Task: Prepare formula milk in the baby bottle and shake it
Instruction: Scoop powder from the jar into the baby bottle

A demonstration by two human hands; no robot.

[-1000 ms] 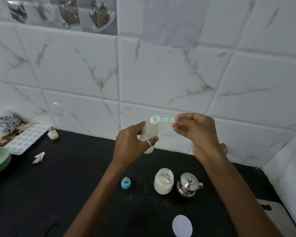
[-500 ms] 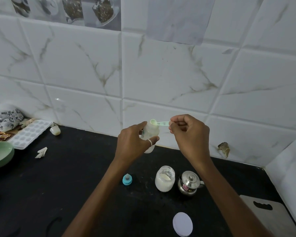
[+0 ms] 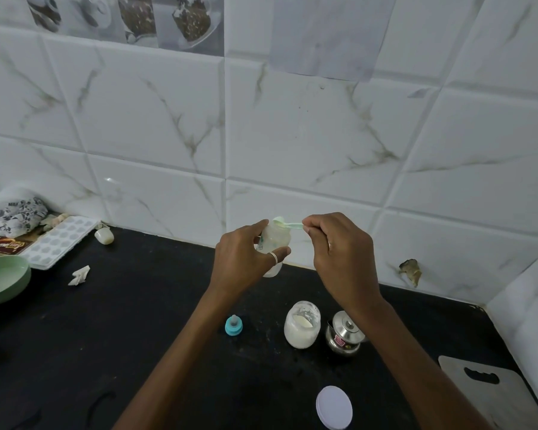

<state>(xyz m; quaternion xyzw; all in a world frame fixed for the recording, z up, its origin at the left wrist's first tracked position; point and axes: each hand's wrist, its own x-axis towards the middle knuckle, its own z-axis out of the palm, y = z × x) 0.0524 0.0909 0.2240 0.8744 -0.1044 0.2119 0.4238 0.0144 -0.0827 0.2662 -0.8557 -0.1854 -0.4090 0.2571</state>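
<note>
Baby bottle: the baby bottle is held clear of the black counter in front of the wall tiles, near upright, mouth uncapped.
Left hand: the left hand is wrapped round the bottle's body, thumb in front, fingers behind.
Right hand: the right hand is curled, pinching the handle end of the green scoop; the scoop's bowl sits at the bottle mouth. Whether powder remains in it cannot be told.
Risk, spill: narrow mouth, both items held in mid-air. A small wobble of either hand would likely drop powder down the bottle's side onto the counter.
Risk, dose: powder clinging in the scoop would leave the measure short.
Risk, grip: the handle is held only at its tip, so the scoop could twist.
Below, 6 o'clock of bottle: open powder jar, with a steel pot close at its 3 o'clock. A lowered right forearm could knock either.
Teat cap: teal teat cap at 7 o'clock of the bottle, off and not yet fitted.
Other items: white lid at 6 o'clock near the counter's edge; cutting board at 4 o'clock; green bowl and ice tray at 9 o'clock, well apart.
Obstruction: nothing visible between scoop and jar.
</note>
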